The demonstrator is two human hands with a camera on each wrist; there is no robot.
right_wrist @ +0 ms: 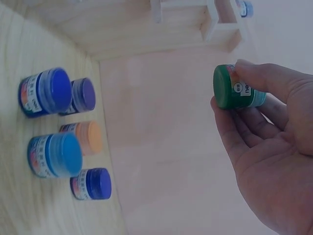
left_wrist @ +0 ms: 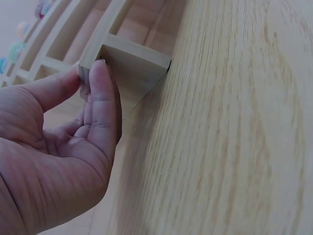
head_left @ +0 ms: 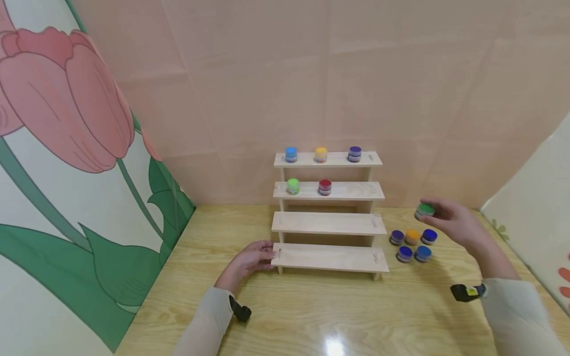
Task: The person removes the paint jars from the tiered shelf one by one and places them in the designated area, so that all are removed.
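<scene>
A four-step wooden display rack (head_left: 329,223) stands mid-table. My left hand (head_left: 254,258) pinches the left end of its lowest shelf (head_left: 329,257), thumb on top and fingers beneath, as the left wrist view shows. Up in the air at the right, my right hand (head_left: 456,222) grips a small paint jar with a green lid (right_wrist: 237,87) between thumb and fingers. On the top shelf sit a light blue jar (head_left: 291,155), a yellow jar (head_left: 320,155) and a dark purple jar (head_left: 355,154). One shelf down hold a light green jar (head_left: 293,186) and a red jar (head_left: 325,187).
Right of the rack, several jars stand grouped on the table: a purple jar (head_left: 397,237), an orange jar (head_left: 412,237), dark blue jars and a blue jar (head_left: 423,254). A pink wall sheet (head_left: 249,109) rises behind; a tulip-printed panel (head_left: 80,99) borders the left.
</scene>
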